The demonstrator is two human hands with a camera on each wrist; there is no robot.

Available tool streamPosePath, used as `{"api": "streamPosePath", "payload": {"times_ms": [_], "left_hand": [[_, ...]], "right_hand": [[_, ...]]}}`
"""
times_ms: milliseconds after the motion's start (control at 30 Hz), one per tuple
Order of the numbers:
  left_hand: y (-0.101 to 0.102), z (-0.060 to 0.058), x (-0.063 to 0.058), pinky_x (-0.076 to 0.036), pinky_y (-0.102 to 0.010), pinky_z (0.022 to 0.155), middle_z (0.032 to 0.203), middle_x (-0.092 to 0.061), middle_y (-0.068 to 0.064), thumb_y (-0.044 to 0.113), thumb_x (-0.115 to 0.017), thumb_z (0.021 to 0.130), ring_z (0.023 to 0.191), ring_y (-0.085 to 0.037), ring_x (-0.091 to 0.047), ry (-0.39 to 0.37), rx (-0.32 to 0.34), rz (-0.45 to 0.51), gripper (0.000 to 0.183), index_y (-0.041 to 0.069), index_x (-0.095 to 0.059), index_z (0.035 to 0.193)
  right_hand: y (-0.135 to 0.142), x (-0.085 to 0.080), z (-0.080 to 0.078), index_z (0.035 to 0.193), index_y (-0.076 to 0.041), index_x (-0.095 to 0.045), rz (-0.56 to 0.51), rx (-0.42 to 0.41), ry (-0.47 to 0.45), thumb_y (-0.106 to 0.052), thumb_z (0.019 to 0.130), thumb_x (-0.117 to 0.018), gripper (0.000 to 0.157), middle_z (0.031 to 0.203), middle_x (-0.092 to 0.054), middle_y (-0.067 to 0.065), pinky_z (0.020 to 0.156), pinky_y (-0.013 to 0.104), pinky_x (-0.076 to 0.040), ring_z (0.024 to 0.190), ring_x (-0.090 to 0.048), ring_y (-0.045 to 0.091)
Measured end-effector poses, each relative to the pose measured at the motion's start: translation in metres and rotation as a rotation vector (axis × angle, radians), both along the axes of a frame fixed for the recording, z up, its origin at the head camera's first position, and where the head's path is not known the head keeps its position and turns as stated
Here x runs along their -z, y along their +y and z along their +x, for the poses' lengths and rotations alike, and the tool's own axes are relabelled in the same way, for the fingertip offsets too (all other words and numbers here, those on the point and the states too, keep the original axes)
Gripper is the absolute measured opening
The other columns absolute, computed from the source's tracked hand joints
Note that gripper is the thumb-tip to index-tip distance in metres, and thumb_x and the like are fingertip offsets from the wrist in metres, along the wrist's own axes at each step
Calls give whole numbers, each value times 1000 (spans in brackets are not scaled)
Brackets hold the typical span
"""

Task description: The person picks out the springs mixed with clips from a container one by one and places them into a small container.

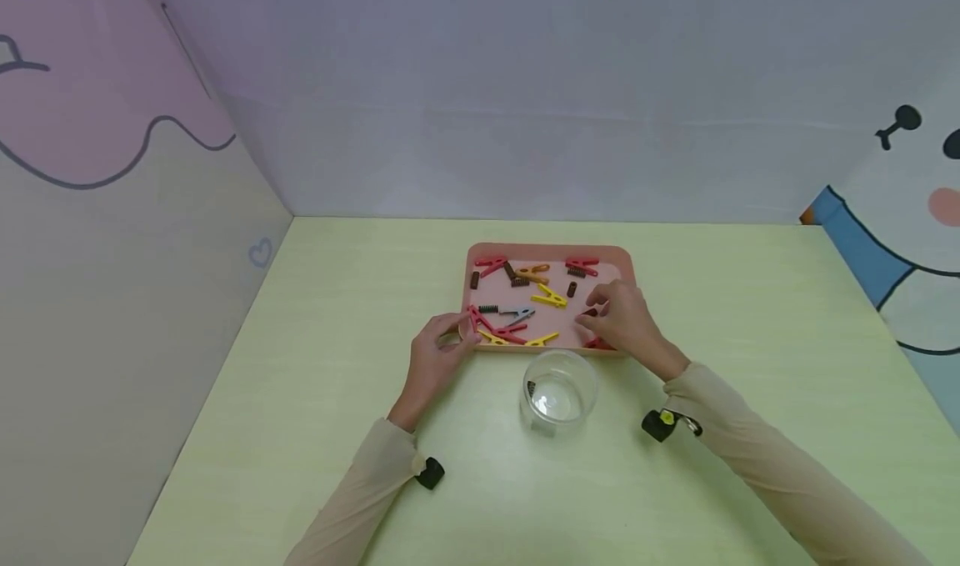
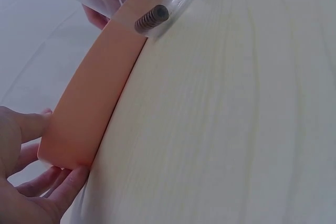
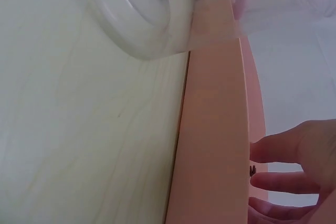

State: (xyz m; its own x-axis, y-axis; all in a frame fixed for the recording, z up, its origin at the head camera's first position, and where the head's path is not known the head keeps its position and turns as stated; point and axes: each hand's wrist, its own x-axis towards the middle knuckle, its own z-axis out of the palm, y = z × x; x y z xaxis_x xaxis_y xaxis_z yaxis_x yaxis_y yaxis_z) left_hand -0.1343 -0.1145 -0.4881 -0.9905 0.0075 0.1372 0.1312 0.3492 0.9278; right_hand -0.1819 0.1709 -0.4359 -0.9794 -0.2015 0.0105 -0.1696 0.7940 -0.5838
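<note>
A shallow pink tray (image 1: 553, 249) holds several plastic clips and small dark coil springs. My left hand (image 1: 438, 351) grips the tray's near left corner, thumb above and fingers round the outside in the left wrist view. Over the tray's right side, my right hand (image 1: 621, 320) pinches a dark spring (image 1: 590, 312) between thumb and fingers; the same spring (image 3: 253, 170) peeks out between the fingertips in the right wrist view. Just in front of the tray stands a clear round jar (image 1: 558, 391) with a spring (image 1: 531, 388) inside.
Yellow clips (image 1: 550, 297), red clips (image 1: 492, 263), an orange clip (image 1: 532, 272) and a grey clip (image 1: 519, 313) lie scattered in the tray. The pale wooden table (image 1: 337, 291) meets a light wall (image 1: 450, 157) behind.
</note>
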Motion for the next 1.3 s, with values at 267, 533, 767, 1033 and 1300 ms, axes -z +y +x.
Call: {"api": "streamPosePath", "payload": {"times_ms": [267, 533, 767, 1033, 1300], "left_hand": [[-1, 2, 0, -54, -36, 83, 116, -59, -10, 21, -74, 83, 106, -24, -57, -11, 1, 15, 41, 5, -65, 120], [-1, -1, 0, -54, -33, 83, 117, -59, -9, 20, -74, 83, 106, -23, -57, 15, 10, 11, 41, 6, -65, 120], [-3, -1, 1, -54, -36, 82, 116, -59, -11, 20, -74, 83, 106, -25, -57, 11, 7, 31, 40, 5, -65, 119], [-2, -1, 1, -54, -36, 83, 117, -59, -12, 19, -73, 84, 106, -25, -57, 2, 8, 20, 40, 4, -65, 119], [-2, -1, 0, -54, -35, 82, 116, -59, -11, 21, -73, 84, 106, -24, -57, 4, 2, -10, 41, 5, -64, 120]], "right_hand": [[-2, 10, -7, 86, 2, -68, 16, -11, -58, -11, 79, -75, 16, 84, -64, 12, 70, 34, -50, 77, -52, 25], [-4, 11, -9, 84, -1, -69, 76, -17, -42, -12, 80, -75, 14, 76, -64, 8, 64, 30, -48, 70, -52, 22], [-9, 12, -10, 86, -3, -69, 83, 6, -67, -18, 82, -75, 17, 75, -62, 7, 59, 28, -47, 69, -52, 22], [-10, 12, -11, 84, -2, -68, 79, 10, -101, -13, 82, -72, 12, 72, -61, 8, 55, 26, -45, 66, -52, 21], [-7, 14, -10, 85, -1, -70, 33, 29, -91, -10, 81, -72, 10, 78, -66, 9, 59, 26, -49, 68, -55, 21]]}}
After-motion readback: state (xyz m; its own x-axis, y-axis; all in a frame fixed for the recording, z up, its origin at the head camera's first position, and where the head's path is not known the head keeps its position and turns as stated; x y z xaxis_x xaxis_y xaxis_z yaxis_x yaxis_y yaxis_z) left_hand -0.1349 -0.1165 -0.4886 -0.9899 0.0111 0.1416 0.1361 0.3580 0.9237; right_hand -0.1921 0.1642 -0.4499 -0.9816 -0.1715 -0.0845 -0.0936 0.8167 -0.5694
